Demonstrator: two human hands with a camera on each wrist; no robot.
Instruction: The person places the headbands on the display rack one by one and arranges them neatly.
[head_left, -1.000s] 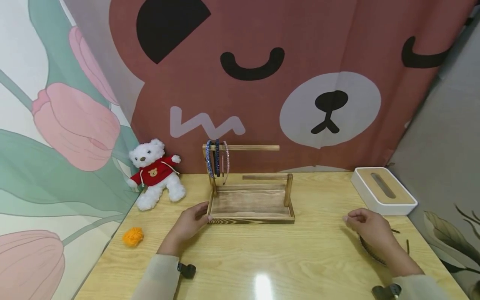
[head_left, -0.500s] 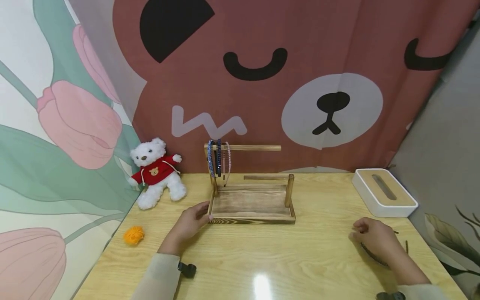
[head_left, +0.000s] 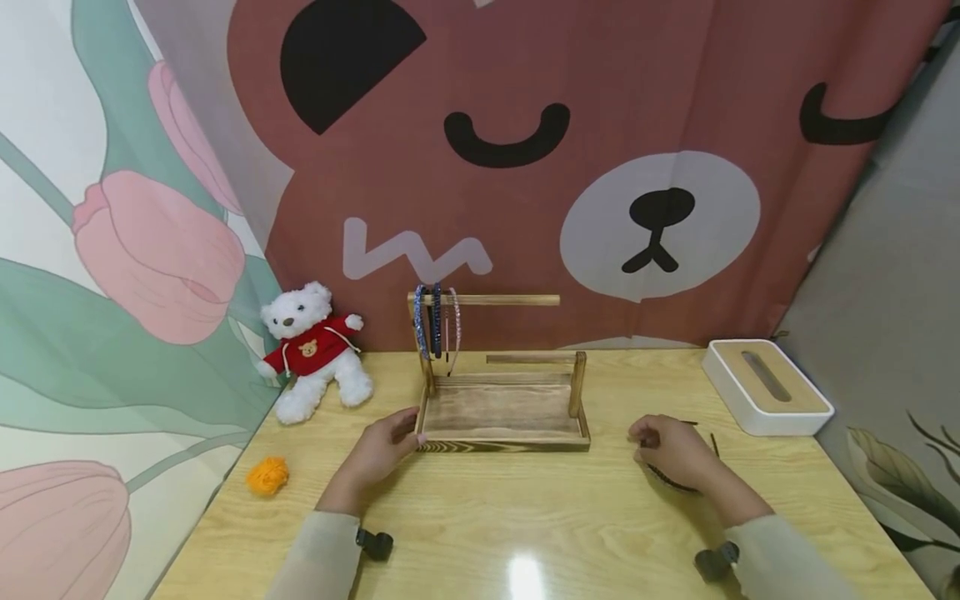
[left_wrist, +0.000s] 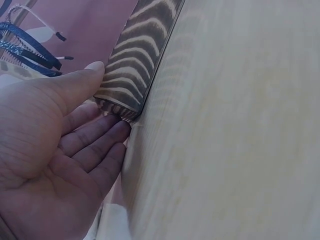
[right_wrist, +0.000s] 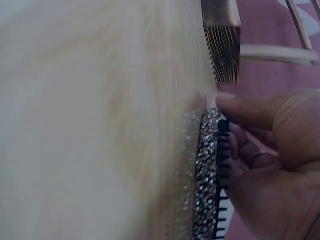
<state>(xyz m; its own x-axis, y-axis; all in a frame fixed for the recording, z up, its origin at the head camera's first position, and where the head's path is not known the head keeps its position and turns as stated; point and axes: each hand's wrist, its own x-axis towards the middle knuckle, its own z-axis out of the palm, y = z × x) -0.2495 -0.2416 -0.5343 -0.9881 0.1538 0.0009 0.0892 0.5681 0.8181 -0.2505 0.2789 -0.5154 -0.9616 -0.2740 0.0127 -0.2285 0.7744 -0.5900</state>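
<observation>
My right hand (head_left: 675, 450) pinches a glittery dark headband (right_wrist: 206, 175) with comb teeth along one edge, low over the table to the right of the wooden rack. In the head view the hand partly covers the headband (head_left: 670, 482). My left hand (head_left: 378, 450) touches the left front corner of the wooden rack (head_left: 502, 446), thumb near the front edge and fairly straight fingers along the end. A blue headband (head_left: 421, 323), a dark blue headband (head_left: 437, 325) and a pink beaded headband (head_left: 456, 321) hang from the rack's upper bar (head_left: 517, 300), at its left end.
A white teddy bear in a red hoodie (head_left: 311, 350) sits behind my left hand. An orange yarn-like ball (head_left: 267, 476) lies at left. The white tissue box (head_left: 768, 387) with a wooden top stands at the back right, near the wall. A shorter lower bar (head_left: 525, 359) juts leftward from the rack's right post.
My right hand first draws slightly back, then moves left toward the rack, carrying the headband. My left hand stays at the rack's corner.
</observation>
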